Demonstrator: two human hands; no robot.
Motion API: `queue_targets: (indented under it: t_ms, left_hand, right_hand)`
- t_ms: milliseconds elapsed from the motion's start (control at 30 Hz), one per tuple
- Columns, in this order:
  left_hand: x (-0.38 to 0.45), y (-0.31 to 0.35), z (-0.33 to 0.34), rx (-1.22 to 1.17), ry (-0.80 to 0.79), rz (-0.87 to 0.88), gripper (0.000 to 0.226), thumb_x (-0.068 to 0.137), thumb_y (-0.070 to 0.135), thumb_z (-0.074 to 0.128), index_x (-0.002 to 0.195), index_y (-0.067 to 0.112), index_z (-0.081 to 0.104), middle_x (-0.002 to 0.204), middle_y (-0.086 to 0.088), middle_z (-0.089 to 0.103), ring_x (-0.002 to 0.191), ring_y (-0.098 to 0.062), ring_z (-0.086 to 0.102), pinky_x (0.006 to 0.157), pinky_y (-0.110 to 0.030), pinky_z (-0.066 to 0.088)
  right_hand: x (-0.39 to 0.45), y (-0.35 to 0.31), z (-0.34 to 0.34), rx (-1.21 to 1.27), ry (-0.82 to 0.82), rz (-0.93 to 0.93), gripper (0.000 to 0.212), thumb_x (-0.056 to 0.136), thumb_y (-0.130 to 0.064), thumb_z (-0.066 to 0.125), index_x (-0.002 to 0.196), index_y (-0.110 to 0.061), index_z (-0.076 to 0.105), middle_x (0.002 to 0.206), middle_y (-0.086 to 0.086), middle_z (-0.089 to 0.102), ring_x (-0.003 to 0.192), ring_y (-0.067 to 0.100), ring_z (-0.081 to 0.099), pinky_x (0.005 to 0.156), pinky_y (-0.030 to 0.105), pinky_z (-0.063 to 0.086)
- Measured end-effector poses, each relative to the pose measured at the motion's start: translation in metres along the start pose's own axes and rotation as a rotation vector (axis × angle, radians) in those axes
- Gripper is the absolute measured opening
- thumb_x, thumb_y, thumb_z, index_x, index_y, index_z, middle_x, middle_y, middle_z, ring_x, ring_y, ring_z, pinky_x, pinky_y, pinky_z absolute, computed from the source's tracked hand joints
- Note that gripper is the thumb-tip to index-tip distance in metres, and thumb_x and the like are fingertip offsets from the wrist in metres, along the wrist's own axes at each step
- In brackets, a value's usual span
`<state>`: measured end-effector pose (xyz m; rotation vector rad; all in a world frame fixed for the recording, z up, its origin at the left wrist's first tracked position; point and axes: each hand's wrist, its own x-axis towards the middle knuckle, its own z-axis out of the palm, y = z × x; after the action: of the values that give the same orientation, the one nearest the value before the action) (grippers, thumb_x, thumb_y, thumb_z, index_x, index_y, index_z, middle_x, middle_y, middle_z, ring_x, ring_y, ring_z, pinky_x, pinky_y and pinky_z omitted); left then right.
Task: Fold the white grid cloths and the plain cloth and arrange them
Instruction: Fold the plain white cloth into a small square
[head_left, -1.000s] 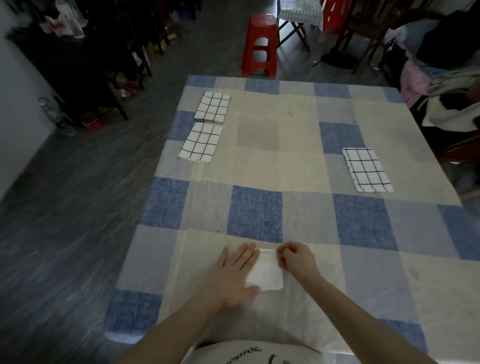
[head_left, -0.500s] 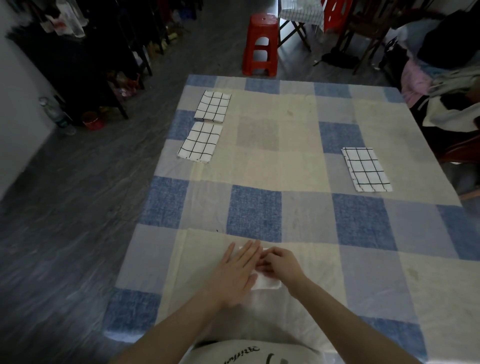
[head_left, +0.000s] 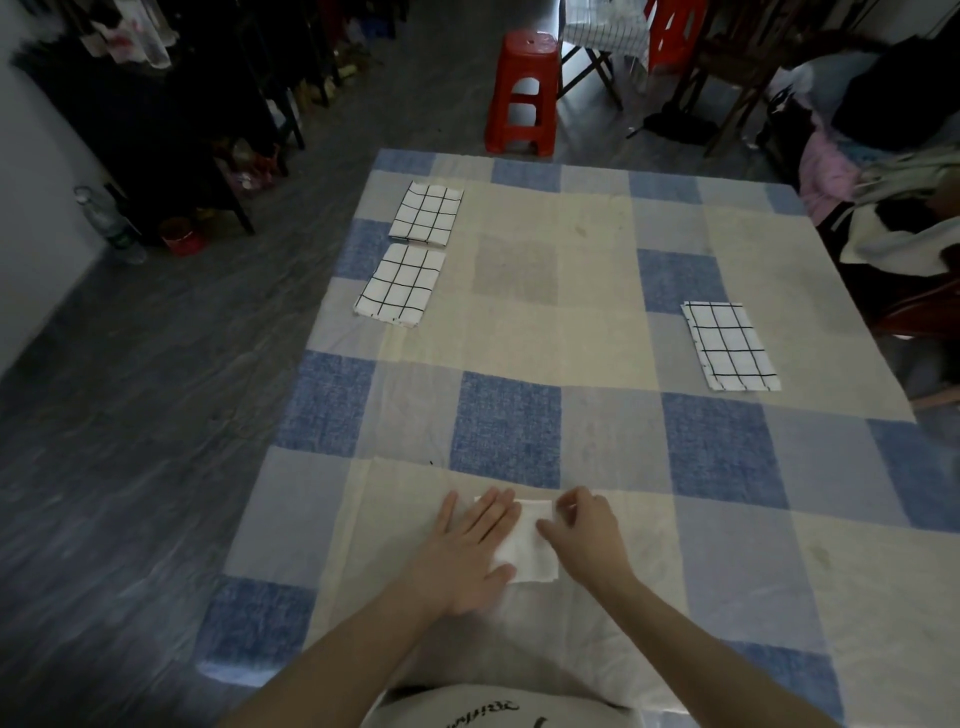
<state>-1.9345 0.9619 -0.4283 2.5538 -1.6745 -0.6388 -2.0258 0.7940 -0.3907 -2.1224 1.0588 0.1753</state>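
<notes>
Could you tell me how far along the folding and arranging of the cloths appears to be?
Done: three folded white cloths with black grid lines lie on the blue-and-cream checked tablecloth, two at far left, one at right. In hand: the small plain white cloth, nearly folded; the left hand presses it flat while the right hand pinches its edge. Left: finishing that fold and placing it with the others.

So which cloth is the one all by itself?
Look at the blue checked table and go to its right side. One folded grid cloth lies there alone; the two other grid cloths lie close together, one behind the other, on the left.
</notes>
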Motion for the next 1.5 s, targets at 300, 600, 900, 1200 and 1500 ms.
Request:
queue_targets:
  t_ms: [300,600,900,1200,1500]
  left_hand:
    - [-0.005,0.000,0.005,-0.029,0.035,-0.001,0.073,0.090,0.057,0.041,0.152,0.020,0.029,0.159,0.001,0.026,0.146,-0.017,0.022,0.111,-0.052,0.008]
    - [0.027,-0.024,-0.053,-0.076,0.199,-0.041,0.058,0.088,0.048,0.023,0.132,0.022,0.049,0.135,0.002,0.049,0.121,-0.021,0.050,0.095,-0.036,0.040]
    - [0.089,-0.079,-0.107,0.068,0.085,-0.262,0.056,0.091,0.041,0.055,0.137,0.016,0.037,0.148,-0.005,0.031,0.126,-0.029,0.037,0.094,-0.044,0.041]
    - [0.144,-0.111,-0.145,0.050,0.017,-0.303,0.087,0.078,0.048,0.071,0.147,0.022,0.025,0.152,-0.005,0.022,0.132,-0.031,0.030,0.097,-0.046,0.038]
    - [0.179,-0.135,-0.155,0.088,-0.130,-0.248,0.096,0.062,0.042,0.086,0.138,0.022,0.031,0.135,-0.006,0.034,0.121,-0.029,0.036,0.083,-0.042,0.050]
  right_hand:
    - [0.002,-0.014,0.009,0.092,-0.079,0.108,0.030,0.074,-0.021,0.076,0.088,-0.016,0.050,0.081,0.000,0.060,0.073,0.016,0.058,0.060,0.025,0.044]
    - [0.020,-0.023,-0.014,0.026,-0.120,0.047,0.018,0.084,-0.021,0.061,0.069,-0.018,0.052,0.068,-0.004,0.056,0.068,0.016,0.054,0.056,0.028,0.037]
    - [0.057,-0.045,-0.052,0.311,-0.036,0.014,0.020,0.089,-0.022,0.058,0.090,-0.002,0.058,0.093,0.016,0.065,0.079,0.022,0.059,0.070,0.036,0.048]
    - [0.098,-0.046,-0.064,0.636,0.013,0.193,0.019,0.093,-0.027,0.050,0.103,-0.014,0.059,0.108,0.012,0.062,0.101,0.030,0.058,0.092,0.051,0.049]
    - [0.162,-0.068,-0.060,0.784,-0.035,0.271,0.043,0.088,-0.025,0.066,0.127,-0.012,0.051,0.119,0.008,0.060,0.105,0.028,0.060,0.093,0.051,0.052]
